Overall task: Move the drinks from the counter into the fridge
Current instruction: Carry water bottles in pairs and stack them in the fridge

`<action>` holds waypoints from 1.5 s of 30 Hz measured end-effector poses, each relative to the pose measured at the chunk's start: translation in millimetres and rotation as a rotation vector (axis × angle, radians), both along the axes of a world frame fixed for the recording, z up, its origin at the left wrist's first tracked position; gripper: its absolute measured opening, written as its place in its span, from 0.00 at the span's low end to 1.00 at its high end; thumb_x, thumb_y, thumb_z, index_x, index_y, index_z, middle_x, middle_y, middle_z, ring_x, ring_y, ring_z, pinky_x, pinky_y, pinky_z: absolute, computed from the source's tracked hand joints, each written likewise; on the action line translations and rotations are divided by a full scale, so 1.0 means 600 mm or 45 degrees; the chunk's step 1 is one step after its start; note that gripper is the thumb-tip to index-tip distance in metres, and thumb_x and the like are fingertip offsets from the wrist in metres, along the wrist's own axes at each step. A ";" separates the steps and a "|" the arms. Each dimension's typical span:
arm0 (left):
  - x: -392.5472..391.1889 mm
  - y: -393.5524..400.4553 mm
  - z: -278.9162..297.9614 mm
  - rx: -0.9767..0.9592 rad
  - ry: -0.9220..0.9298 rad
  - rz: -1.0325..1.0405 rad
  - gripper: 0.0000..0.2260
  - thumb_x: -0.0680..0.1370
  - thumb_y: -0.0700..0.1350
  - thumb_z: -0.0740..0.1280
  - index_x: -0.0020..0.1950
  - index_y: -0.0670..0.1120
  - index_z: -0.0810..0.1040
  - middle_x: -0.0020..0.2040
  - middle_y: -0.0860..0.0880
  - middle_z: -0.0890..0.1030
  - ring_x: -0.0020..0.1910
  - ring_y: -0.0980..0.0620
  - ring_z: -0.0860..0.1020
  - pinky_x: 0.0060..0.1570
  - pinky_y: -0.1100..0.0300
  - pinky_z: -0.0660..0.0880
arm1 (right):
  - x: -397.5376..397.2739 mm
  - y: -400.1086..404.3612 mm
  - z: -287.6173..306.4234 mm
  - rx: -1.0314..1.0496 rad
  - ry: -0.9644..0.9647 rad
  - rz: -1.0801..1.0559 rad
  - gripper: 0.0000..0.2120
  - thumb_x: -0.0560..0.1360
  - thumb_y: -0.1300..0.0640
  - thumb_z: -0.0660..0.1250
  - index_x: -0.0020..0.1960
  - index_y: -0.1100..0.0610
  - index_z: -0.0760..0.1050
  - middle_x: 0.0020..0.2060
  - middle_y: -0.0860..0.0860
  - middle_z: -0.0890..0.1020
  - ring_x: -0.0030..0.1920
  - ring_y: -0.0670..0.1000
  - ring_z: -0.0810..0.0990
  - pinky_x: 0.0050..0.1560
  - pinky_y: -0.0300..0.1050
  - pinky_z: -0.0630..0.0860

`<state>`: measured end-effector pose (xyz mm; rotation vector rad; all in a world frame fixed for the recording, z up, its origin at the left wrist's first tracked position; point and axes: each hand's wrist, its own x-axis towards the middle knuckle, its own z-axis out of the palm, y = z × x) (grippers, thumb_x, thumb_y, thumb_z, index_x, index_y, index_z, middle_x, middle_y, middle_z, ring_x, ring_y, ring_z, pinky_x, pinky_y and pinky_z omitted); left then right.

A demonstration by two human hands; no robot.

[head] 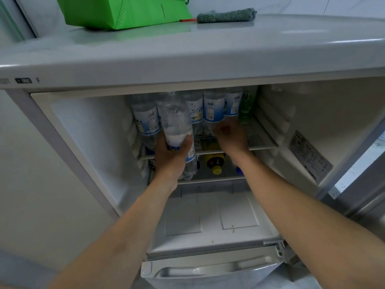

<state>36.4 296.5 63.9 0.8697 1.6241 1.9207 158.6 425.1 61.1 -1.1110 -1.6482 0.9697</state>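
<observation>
My left hand [169,157] is clamped around a clear water bottle [177,126], fingers and thumb curled round its lower part, holding it tilted at the front of the fridge's upper wire shelf [260,140]. My right hand [230,137] reaches onto that shelf at the base of the standing blue-labelled bottles [213,109]; it is blurred, so I cannot tell whether it is apart or together. A green bottle [246,107] stands rightmost. Below lies a yellow-capped bottle [215,162]. A green bag [125,11] and grey cloth [227,15] sit on the tabletop [270,40]

pale wall [41,163], green bag [125,11] and grey cloth [227,16] above.
</observation>
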 end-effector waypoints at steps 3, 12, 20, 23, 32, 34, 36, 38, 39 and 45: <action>0.006 0.020 0.013 0.015 0.042 -0.044 0.17 0.74 0.49 0.74 0.60 0.56 0.74 0.59 0.56 0.80 0.58 0.58 0.79 0.60 0.55 0.78 | 0.025 -0.046 0.002 -0.101 -0.034 0.387 0.13 0.72 0.54 0.75 0.55 0.46 0.78 0.49 0.43 0.83 0.50 0.43 0.82 0.53 0.47 0.81; 0.010 0.070 0.052 -0.004 0.231 -0.211 0.23 0.76 0.45 0.74 0.68 0.49 0.72 0.62 0.50 0.80 0.58 0.56 0.80 0.56 0.58 0.80 | -0.018 -0.069 -0.008 0.247 -0.051 0.203 0.30 0.67 0.46 0.78 0.65 0.47 0.70 0.50 0.37 0.78 0.46 0.35 0.78 0.41 0.23 0.72; -0.023 0.041 0.041 -0.020 0.426 -0.167 0.18 0.80 0.42 0.66 0.69 0.53 0.72 0.57 0.62 0.79 0.53 0.73 0.76 0.47 0.76 0.74 | -0.067 -0.053 -0.010 0.233 0.054 0.143 0.30 0.70 0.51 0.77 0.68 0.50 0.70 0.57 0.42 0.80 0.52 0.35 0.78 0.49 0.27 0.74; -0.023 0.023 0.014 -0.071 0.350 -0.143 0.23 0.81 0.39 0.66 0.74 0.53 0.66 0.63 0.53 0.77 0.52 0.73 0.76 0.47 0.78 0.73 | -0.081 -0.052 -0.010 0.218 0.089 0.123 0.31 0.70 0.54 0.78 0.69 0.53 0.69 0.59 0.46 0.80 0.54 0.37 0.79 0.52 0.32 0.76; -0.023 0.010 -0.013 -0.080 0.265 -0.088 0.29 0.80 0.34 0.64 0.79 0.48 0.59 0.70 0.46 0.72 0.68 0.50 0.73 0.66 0.55 0.73 | -0.106 -0.058 -0.016 0.218 0.072 0.001 0.36 0.69 0.56 0.79 0.72 0.58 0.66 0.65 0.56 0.76 0.65 0.53 0.76 0.62 0.46 0.76; -0.022 0.004 -0.016 -0.069 0.231 -0.081 0.30 0.80 0.35 0.63 0.79 0.51 0.58 0.71 0.49 0.71 0.67 0.56 0.73 0.66 0.58 0.72 | -0.099 -0.060 -0.023 0.220 0.054 0.011 0.36 0.69 0.54 0.79 0.72 0.57 0.66 0.66 0.54 0.76 0.65 0.51 0.77 0.60 0.42 0.75; -0.026 -0.005 -0.022 -0.058 0.216 -0.057 0.30 0.80 0.35 0.62 0.79 0.53 0.58 0.69 0.55 0.71 0.59 0.72 0.73 0.57 0.73 0.73 | -0.089 -0.061 -0.031 0.192 0.043 0.028 0.37 0.70 0.52 0.78 0.74 0.56 0.65 0.66 0.53 0.76 0.65 0.50 0.77 0.62 0.45 0.77; -0.030 -0.016 -0.031 -0.063 0.191 -0.036 0.30 0.79 0.33 0.62 0.78 0.53 0.59 0.66 0.56 0.72 0.52 0.78 0.73 0.47 0.79 0.72 | -0.083 -0.064 -0.037 0.177 0.049 -0.025 0.36 0.72 0.52 0.76 0.75 0.56 0.63 0.68 0.53 0.75 0.65 0.50 0.77 0.64 0.50 0.77; -0.031 -0.023 -0.037 -0.058 0.168 -0.032 0.30 0.79 0.33 0.62 0.78 0.54 0.60 0.66 0.55 0.72 0.51 0.77 0.73 0.46 0.79 0.72 | -0.083 -0.065 -0.039 0.182 0.052 -0.064 0.35 0.73 0.53 0.75 0.75 0.57 0.64 0.67 0.54 0.76 0.65 0.51 0.76 0.64 0.51 0.76; -0.021 -0.059 -0.070 -0.008 0.112 0.017 0.28 0.79 0.34 0.64 0.77 0.50 0.62 0.58 0.57 0.75 0.48 0.72 0.76 0.48 0.76 0.74 | -0.101 -0.070 -0.038 0.184 0.120 -0.122 0.24 0.75 0.59 0.73 0.69 0.59 0.71 0.62 0.53 0.80 0.62 0.49 0.78 0.63 0.48 0.77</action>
